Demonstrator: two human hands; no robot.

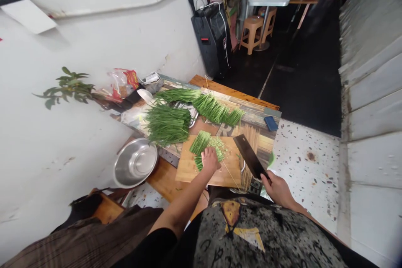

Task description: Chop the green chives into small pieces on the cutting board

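Note:
On the wooden cutting board (pixel 185 167), my left hand (pixel 210 159) has its fingers curled over a bundle of cut green chives (pixel 200 142). Finely chopped pieces (pixel 220 145) are scattered just beyond the fingers. My right hand (pixel 278 188) is closed around the handle of a dark cleaver (pixel 249 157), which I hold to the right of the board, apart from the chives. A large pile of long chives (pixel 169 123) lies at the back left of the board. More bunches (pixel 213 109) are laid in a row behind it.
A steel basin (pixel 135 163) stands left of the board. Thin wooden skewers (pixel 251 134) and a blue lid-like piece (pixel 270 123) lie on the table's right side. Plastic packets (pixel 125 83) and a plant (pixel 70 86) are by the wall; a black speaker (pixel 212 37) stands beyond.

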